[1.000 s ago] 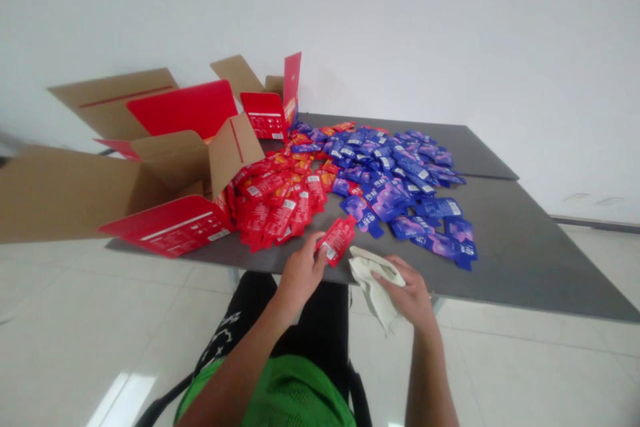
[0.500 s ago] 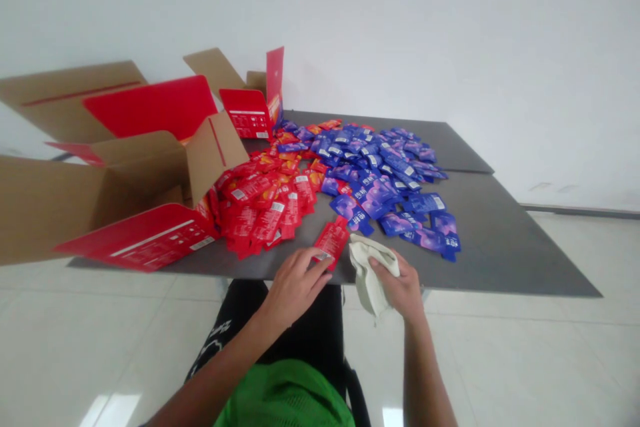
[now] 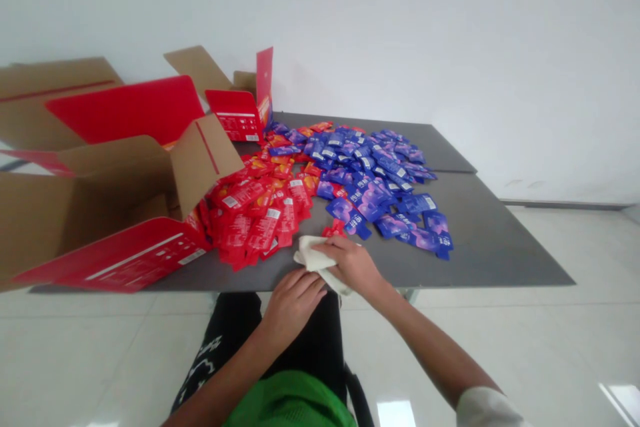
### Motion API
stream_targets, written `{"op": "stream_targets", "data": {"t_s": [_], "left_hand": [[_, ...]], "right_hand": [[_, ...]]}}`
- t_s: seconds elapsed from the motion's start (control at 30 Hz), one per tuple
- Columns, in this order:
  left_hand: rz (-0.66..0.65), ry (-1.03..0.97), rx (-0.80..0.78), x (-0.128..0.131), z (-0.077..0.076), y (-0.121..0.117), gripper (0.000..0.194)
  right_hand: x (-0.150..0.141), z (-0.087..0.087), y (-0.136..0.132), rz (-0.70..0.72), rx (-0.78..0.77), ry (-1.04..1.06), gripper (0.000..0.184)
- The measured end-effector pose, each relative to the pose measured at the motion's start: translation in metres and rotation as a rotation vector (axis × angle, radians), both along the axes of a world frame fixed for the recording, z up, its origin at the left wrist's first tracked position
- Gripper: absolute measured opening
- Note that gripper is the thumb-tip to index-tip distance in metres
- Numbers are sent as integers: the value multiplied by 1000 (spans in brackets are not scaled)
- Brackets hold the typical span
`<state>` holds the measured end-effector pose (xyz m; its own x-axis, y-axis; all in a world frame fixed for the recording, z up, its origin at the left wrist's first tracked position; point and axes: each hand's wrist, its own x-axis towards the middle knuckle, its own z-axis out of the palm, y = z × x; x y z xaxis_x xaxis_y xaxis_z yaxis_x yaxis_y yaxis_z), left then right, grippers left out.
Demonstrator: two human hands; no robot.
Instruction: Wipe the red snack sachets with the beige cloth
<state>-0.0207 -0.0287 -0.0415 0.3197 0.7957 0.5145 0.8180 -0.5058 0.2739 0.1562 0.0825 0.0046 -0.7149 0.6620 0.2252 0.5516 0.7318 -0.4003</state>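
A pale, crumpled cloth point(image 3: 311, 255) is bunched in my right hand point(image 3: 356, 268), its fingers closed round it. Under the cloth lies a red packet point(image 3: 334, 227) near the table's front edge; only its far end shows. My left hand point(image 3: 294, 300) is at that edge, fingers bent together at the packet's near end, with the fingertips partly covered by the cloth. Just left of the cloth is a heap of red packets point(image 3: 255, 223). Purple-blue packets point(image 3: 370, 193) form another heap farther away to the right.
A large open red carton point(image 3: 145, 257) stands at the left with its brown flaps spread. Behind it is a smaller open red carton point(image 3: 234, 113). The dark grey table point(image 3: 490, 247) ends close to my legs, and a white wall point(image 3: 375, 33) rises behind it.
My right hand has brought the cloth left and over the red packet, covering most of it. My left hand has stayed by the packet's near end. The view has shifted slightly.
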Motion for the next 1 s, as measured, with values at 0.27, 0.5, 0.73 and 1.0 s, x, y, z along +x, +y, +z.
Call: {"op": "stream_targets", "data": {"t_s": [0.27, 0.5, 0.73, 1.0], "left_hand": [[-4, -106, -12, -1, -3, 2, 28], [37, -123, -31, 0, -2, 0, 22], [20, -157, -65, 0, -2, 2, 28], [32, -165, -81, 1, -3, 0, 26]], "right_hand": [[15, 21, 31, -170, 100, -72, 49], [6, 4, 0, 24, -4, -61, 45], [14, 12, 29, -155, 99, -34, 50], [11, 6, 18, -44, -14, -62, 44]]}}
